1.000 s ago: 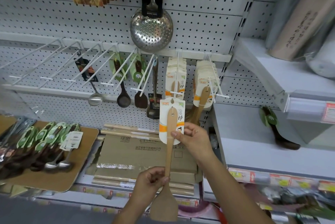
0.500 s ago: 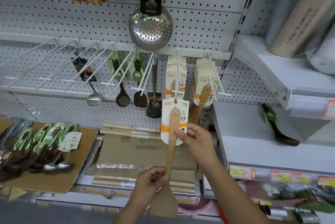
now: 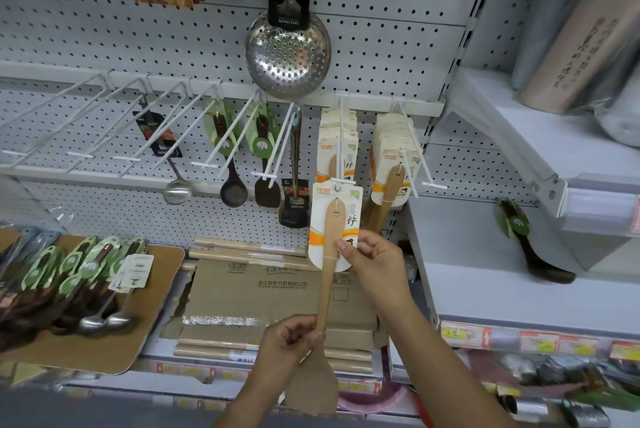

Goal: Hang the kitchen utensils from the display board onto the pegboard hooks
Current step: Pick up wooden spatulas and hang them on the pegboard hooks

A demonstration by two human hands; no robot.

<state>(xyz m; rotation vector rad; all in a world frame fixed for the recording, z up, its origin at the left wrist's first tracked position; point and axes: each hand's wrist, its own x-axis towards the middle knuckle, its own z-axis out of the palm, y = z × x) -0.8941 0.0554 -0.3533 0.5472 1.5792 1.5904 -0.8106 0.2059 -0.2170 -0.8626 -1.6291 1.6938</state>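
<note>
I hold a wooden spatula point(image 3: 329, 275) upright, blade down, with a white and orange card on its handle. My left hand point(image 3: 289, 344) grips the handle just above the blade. My right hand point(image 3: 372, 258) pinches the card and upper handle. The card's top hole sits right at the tip of a white pegboard hook point(image 3: 341, 150), which carries several identical carded spatulas behind it. To the left, a brown display board point(image 3: 149, 306) bears several green-carded dark spoons and steel ladles.
Another hook point(image 3: 408, 147) to the right holds more carded spatulas. Dark spoons, a steel ladle and a black turner hang on hooks to the left; several far-left hooks are bare. A steel skimmer point(image 3: 287, 53) hangs above. Cardboard packs point(image 3: 263, 292) lie below; a grey shelf point(image 3: 485, 289) stands right.
Both hands have lifted the spatula up and toward the pegboard; the card's top hole has risen from well below the hook tip to right at it.
</note>
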